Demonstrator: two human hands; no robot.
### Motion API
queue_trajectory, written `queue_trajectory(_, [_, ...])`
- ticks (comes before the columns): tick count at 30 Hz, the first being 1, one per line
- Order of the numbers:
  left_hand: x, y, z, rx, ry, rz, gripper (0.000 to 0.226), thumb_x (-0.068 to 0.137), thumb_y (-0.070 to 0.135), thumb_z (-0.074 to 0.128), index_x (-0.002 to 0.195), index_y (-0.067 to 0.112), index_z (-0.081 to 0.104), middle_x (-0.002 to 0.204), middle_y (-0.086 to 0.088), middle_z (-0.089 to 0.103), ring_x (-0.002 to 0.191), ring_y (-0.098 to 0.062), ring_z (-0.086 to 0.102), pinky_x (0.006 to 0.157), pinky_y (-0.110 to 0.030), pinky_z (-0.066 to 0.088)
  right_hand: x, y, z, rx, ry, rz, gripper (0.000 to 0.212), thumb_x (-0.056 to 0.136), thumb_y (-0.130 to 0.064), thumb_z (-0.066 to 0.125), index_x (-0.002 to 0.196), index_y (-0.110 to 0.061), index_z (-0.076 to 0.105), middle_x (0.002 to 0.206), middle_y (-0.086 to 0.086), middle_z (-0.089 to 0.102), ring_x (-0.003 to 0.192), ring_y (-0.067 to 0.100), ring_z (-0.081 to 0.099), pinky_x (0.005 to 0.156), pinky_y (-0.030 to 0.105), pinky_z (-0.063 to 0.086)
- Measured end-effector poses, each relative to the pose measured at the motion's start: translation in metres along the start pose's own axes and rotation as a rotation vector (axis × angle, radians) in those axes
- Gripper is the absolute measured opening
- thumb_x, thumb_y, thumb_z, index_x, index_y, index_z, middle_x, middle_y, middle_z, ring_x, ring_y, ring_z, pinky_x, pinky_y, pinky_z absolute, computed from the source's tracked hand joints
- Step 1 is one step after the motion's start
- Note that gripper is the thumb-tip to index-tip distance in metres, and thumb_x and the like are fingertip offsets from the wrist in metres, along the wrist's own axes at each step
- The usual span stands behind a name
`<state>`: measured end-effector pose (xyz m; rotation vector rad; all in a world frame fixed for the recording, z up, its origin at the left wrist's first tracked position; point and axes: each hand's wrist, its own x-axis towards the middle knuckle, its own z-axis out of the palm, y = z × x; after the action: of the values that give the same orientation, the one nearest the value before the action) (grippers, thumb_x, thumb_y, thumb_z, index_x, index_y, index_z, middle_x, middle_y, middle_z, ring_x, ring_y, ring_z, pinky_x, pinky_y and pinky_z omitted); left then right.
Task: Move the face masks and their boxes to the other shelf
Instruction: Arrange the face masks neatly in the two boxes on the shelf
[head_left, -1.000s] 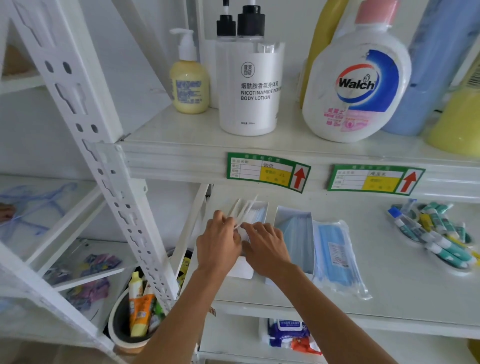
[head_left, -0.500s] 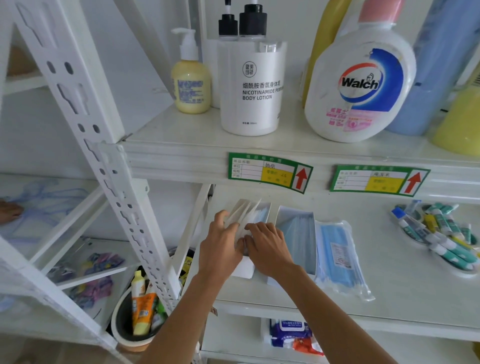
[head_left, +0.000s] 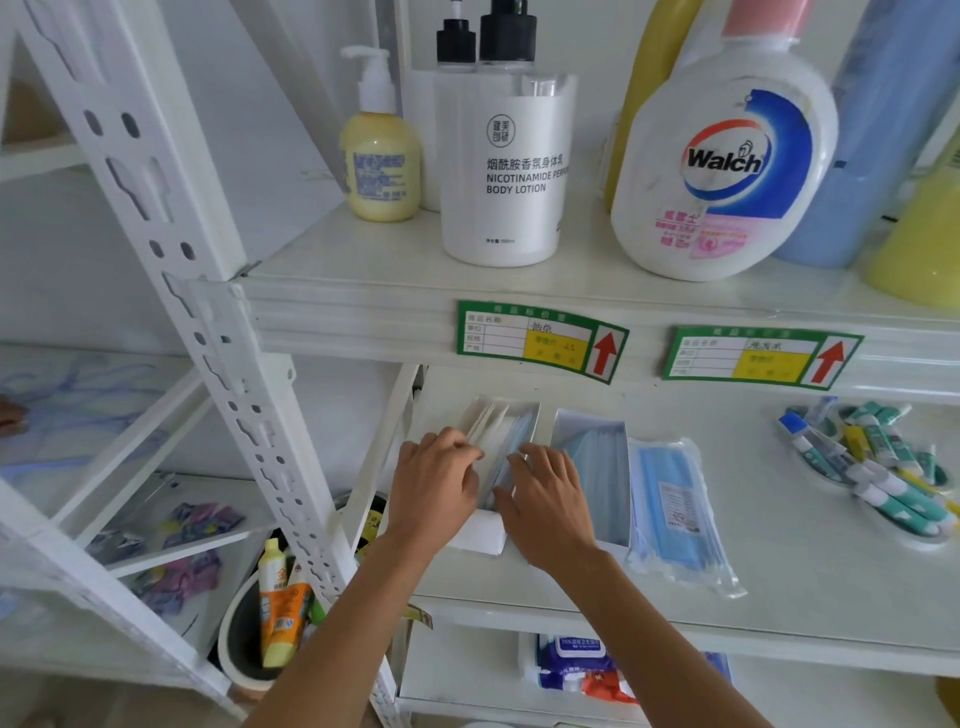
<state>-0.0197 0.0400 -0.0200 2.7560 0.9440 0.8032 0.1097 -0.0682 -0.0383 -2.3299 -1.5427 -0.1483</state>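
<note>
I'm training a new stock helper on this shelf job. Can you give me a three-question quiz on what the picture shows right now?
1. True or false: both hands are at the leftmost mask box.
2. What lies right of the second mask box: A) toothbrushes, B) a bagged pack of blue masks, C) a lotion bottle?
3. Fill in: the red arrows on the green labels point ____.

Key: 1 true, left hand and right hand; 2 B; 3 up.

1. We see a white open box (head_left: 491, 538) with face masks (head_left: 506, 441) standing askew inside.
2. Right of it, a second open box (head_left: 597, 467) holds flat blue masks.
3. Rightmost, a sealed clear pack (head_left: 672, 509) of blue masks lies flat.
</note>
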Motion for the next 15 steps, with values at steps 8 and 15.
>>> queue_trajectory(8, [0.007,-0.017,0.014,0.006,-0.16,-0.053,0.019,0.094,0.006,0.063,0.096,0.012,0.081,0.11,-0.001,0.066,0.105,-0.025,0.057,0.077,-0.028,0.048,-0.011,-0.008,-0.006,-0.061,-0.041,0.071,0.05,0.105,-0.046,0.039,0.144,-0.016,0.046,0.157,0.003,0.037,0.15,0.025,0.023,0.127,0.053,0.001])
queue_trajectory(15, [0.016,-0.015,0.022,0.015,-0.179,0.082,0.072,0.079,-0.008,0.07,0.139,0.03,0.063,0.14,-0.006,0.052,0.12,-0.029,0.055,0.095,-0.045,0.053,-0.013,-0.013,-0.009,-0.08,-0.039,0.098,0.044,0.104,-0.032,0.043,0.145,-0.015,0.045,0.159,0.006,0.031,0.152,0.029,0.018,0.126,0.056,-0.001])
